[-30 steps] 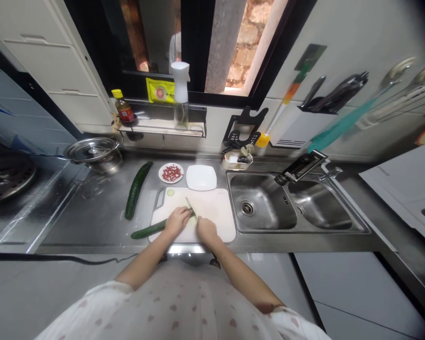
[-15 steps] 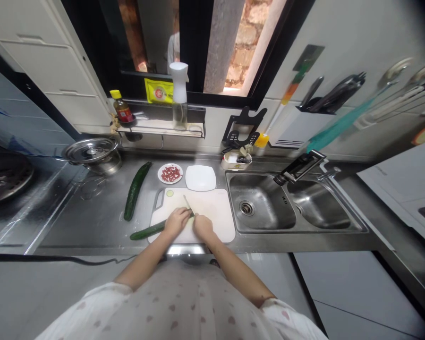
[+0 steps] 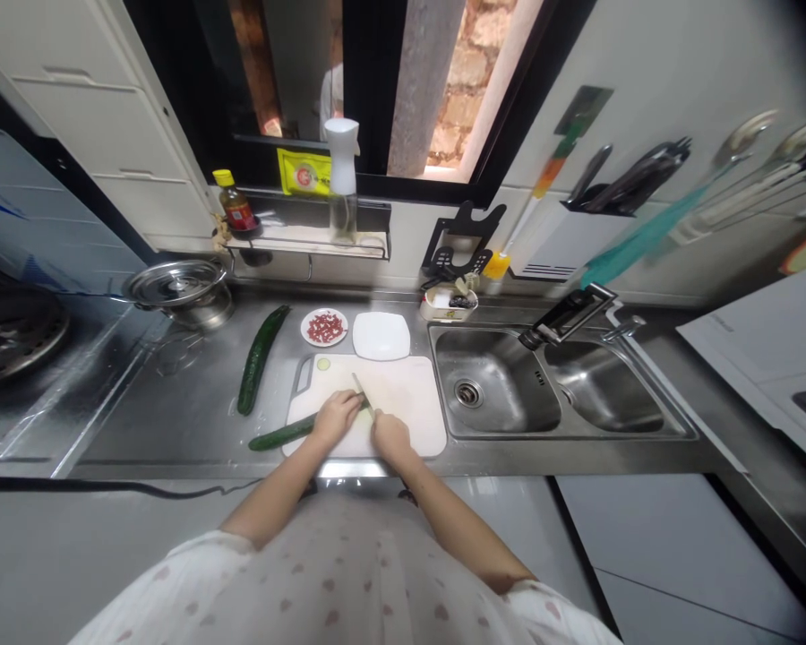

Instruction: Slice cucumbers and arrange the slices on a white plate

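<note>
Cucumber (image 3: 282,436) under left fingers (image 3: 347,403)

Daylight blazed on brick (image 3: 471,85) beyond the far window (image 3: 374,90), the room dimmer; glare streaked the steel counter (image 3: 194,394) at left, edges leaned, stretched, fine detail smeared, and the far-right corner lay black!

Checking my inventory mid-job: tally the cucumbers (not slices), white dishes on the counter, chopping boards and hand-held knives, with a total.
Cucumbers: 2
White dishes: 2
Chopping board: 1
Knife in the right hand: 1
Total: 6
</note>
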`<action>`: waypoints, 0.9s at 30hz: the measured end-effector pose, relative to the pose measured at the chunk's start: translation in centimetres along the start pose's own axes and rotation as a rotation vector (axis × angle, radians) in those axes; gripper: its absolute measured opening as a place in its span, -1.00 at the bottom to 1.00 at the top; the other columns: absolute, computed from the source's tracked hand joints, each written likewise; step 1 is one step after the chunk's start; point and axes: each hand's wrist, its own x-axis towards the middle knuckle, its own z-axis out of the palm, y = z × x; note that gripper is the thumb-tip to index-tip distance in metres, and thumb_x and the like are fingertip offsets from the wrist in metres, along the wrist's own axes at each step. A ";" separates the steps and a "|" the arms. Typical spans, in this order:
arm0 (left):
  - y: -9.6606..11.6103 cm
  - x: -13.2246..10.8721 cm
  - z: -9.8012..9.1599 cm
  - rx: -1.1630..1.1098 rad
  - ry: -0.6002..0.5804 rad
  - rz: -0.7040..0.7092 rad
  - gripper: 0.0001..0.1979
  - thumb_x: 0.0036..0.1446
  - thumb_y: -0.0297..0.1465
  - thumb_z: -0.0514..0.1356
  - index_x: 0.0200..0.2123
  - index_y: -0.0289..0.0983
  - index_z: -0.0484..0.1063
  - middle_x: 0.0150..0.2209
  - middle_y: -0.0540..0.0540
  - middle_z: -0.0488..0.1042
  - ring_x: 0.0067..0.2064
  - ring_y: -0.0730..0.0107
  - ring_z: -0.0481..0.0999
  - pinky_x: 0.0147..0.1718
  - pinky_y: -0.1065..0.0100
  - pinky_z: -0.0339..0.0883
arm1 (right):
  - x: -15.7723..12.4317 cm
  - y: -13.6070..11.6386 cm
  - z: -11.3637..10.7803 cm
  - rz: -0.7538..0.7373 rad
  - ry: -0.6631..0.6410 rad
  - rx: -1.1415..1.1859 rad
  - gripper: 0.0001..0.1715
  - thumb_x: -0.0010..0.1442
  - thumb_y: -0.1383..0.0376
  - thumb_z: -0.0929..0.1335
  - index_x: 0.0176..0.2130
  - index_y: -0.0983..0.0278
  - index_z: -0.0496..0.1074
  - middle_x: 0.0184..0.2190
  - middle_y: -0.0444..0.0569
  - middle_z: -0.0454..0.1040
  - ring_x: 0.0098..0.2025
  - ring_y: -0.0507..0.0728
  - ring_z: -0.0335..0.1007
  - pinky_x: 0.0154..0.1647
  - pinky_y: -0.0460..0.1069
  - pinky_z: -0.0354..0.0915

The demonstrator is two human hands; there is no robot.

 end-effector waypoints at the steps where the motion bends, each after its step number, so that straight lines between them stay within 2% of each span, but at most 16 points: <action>1: 0.0 0.0 0.0 -0.002 0.005 0.001 -0.76 0.27 -0.36 0.05 -0.12 -0.19 0.50 -0.15 -0.12 0.47 -0.12 0.31 0.41 -0.10 0.27 0.34 | -0.5 0.2 0.0 0.013 -0.019 -0.001 -0.61 0.28 0.43 0.10 -0.01 0.38 0.35 -0.20 0.20 0.51 -0.10 0.18 0.46 -0.19 -0.02 0.28; 6: 0.1 0.0 0.0 -0.017 0.034 0.002 -0.75 0.27 -0.36 0.04 -0.11 -0.18 0.49 -0.18 -0.12 0.48 -0.12 0.32 0.41 -0.11 0.29 0.34 | -3.4 1.4 0.2 0.054 -0.074 -0.023 -0.65 0.26 0.41 0.14 -0.02 0.36 0.34 -0.21 0.17 0.52 -0.09 0.18 0.45 -0.18 -0.01 0.27; 9: 0.1 0.0 0.2 -0.021 0.030 0.001 -0.76 0.27 -0.37 0.04 -0.12 -0.18 0.50 -0.18 -0.11 0.48 -0.13 0.32 0.42 -0.11 0.29 0.34 | -4.1 1.7 0.1 0.056 -0.075 -0.030 -0.65 0.27 0.39 0.14 -0.02 0.35 0.35 -0.19 0.18 0.51 -0.10 0.17 0.45 -0.18 -0.02 0.26; 13: 0.1 0.1 0.1 -0.022 0.009 -0.029 -0.77 0.26 -0.37 0.05 -0.14 -0.19 0.50 -0.19 -0.10 0.48 -0.12 0.33 0.42 -0.10 0.30 0.33 | -3.5 1.7 -0.3 0.051 -0.064 -0.022 -0.64 0.27 0.37 0.14 -0.01 0.34 0.35 -0.18 0.18 0.51 -0.10 0.17 0.45 -0.19 -0.02 0.25; 20: 0.9 0.5 -1.2 0.013 -0.077 -0.124 -0.78 0.24 -0.37 0.07 -0.10 -0.17 0.44 -0.20 -0.09 0.49 -0.13 0.32 0.42 -0.12 0.33 0.30 | -2.0 2.5 -1.1 0.037 -0.009 -0.054 -0.64 0.30 0.33 0.11 -0.02 0.30 0.35 -0.24 0.16 0.52 -0.15 0.19 0.46 -0.22 0.00 0.24; 27: 1.0 -0.1 -1.3 -0.040 -0.010 -0.134 -0.76 0.23 -0.35 0.06 -0.06 -0.17 0.41 -0.15 -0.09 0.49 -0.09 0.29 0.42 -0.07 0.28 0.29 | -1.7 4.4 -2.6 0.087 0.072 -0.115 -0.59 0.32 0.37 0.08 0.07 0.19 0.29 -0.24 0.10 0.49 -0.17 0.13 0.45 -0.22 -0.03 0.20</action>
